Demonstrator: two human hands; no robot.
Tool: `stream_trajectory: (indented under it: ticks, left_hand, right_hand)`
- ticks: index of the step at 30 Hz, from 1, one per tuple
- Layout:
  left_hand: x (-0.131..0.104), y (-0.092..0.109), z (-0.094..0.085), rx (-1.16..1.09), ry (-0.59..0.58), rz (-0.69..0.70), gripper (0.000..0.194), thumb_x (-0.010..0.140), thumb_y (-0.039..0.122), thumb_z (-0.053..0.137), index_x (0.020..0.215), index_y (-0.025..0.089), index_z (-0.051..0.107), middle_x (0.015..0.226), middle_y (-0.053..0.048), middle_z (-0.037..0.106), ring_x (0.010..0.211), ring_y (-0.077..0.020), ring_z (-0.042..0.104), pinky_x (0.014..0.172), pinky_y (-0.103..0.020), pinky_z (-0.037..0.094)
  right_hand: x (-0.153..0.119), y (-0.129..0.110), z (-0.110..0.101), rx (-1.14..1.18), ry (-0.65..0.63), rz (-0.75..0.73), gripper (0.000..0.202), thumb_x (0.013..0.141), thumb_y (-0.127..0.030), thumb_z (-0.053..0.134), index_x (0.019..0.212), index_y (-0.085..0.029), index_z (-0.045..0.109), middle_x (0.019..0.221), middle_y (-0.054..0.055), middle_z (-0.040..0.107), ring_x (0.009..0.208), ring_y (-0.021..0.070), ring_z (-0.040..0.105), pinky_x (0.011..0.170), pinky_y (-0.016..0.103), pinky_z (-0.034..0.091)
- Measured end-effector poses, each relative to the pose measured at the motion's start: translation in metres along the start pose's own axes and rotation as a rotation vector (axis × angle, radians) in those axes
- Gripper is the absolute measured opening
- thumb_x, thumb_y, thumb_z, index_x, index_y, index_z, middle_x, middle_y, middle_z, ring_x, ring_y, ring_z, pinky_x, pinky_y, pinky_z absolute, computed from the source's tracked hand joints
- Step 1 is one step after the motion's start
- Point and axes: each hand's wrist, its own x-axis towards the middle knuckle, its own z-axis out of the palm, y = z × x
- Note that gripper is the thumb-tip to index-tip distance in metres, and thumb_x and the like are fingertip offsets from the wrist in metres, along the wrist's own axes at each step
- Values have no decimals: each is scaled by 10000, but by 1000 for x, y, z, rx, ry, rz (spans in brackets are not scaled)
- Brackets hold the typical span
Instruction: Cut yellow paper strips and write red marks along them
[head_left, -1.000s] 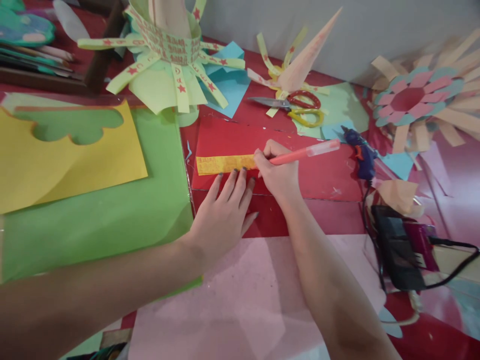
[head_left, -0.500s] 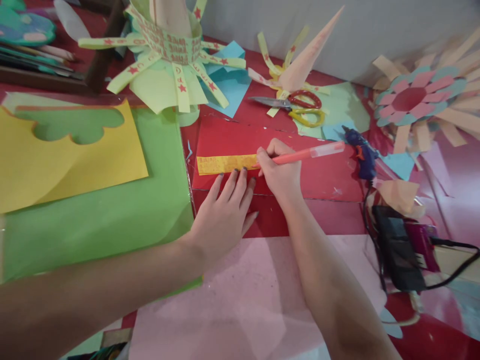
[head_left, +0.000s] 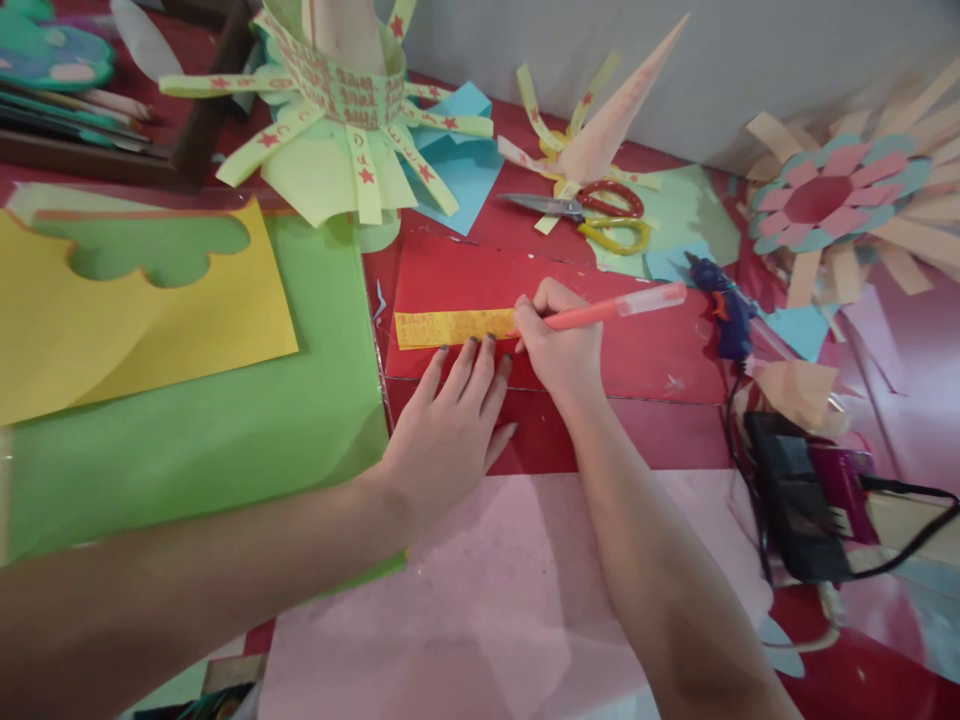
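A narrow yellow strip [head_left: 431,328] with small red writing lies on a red sheet [head_left: 652,350]. My left hand [head_left: 454,425] rests flat with its fingers spread, the fingertips touching the strip's lower edge. In my right hand [head_left: 561,340] is a pink-red pen [head_left: 581,316] with a clear end, tilted to the right. Its tip is hidden behind my fingers at the strip's right end.
Scissors [head_left: 581,208] and a blue glue gun [head_left: 727,310] lie beyond the red sheet. Paper crafts stand at the back, a star-printed one [head_left: 360,95] among them. Yellow paper [head_left: 187,340] overlaps green sheets [head_left: 300,430] at left. A black device [head_left: 795,500] with cables sits at right.
The pen's clear end has tilted very slightly. Both hands keep nearly the same place; the view has shifted a little.
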Motion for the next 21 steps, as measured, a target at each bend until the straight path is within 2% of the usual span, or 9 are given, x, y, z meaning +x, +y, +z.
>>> stream_trajectory:
  ticks: [5, 11, 16, 21]
  left_hand:
    - [0, 0, 0, 3, 0, 3, 511, 924, 329, 313, 1321, 22, 410, 1365, -208, 438, 1252, -315, 420, 1016, -451, 354]
    - [1, 0, 0, 6, 0, 5, 511, 921, 322, 318, 1322, 17, 408, 1363, -208, 440, 1250, -316, 423, 1013, -453, 361]
    - [0, 0, 0, -3, -3, -2, 512, 922, 320, 315, 1326, 17, 402, 1368, -208, 434, 1255, -316, 416, 1012, -453, 362]
    - [0, 0, 0, -6, -5, 4, 514, 922, 323, 322, 1323, 13, 405, 1368, -213, 432, 1253, -321, 417, 1015, -457, 355]
  right_hand:
    - [0, 1, 0, 23, 5, 7, 340, 780, -226, 482, 534, -208, 248, 469, -89, 242, 419, 35, 363, 466, 205, 314]
    - [0, 2, 0, 38, -10, 29, 333, 732, -158, 484, 511, -208, 240, 480, -83, 215, 420, 40, 368, 433, 203, 296]
    - [1, 2, 0, 54, 64, 43, 331, 700, -127, 481, 503, -207, 228, 478, -83, 206, 417, 39, 330, 416, 194, 293]
    - [1, 2, 1, 47, 87, 63, 338, 735, -185, 488, 507, -211, 239, 476, -82, 218, 422, 45, 318, 421, 205, 301]
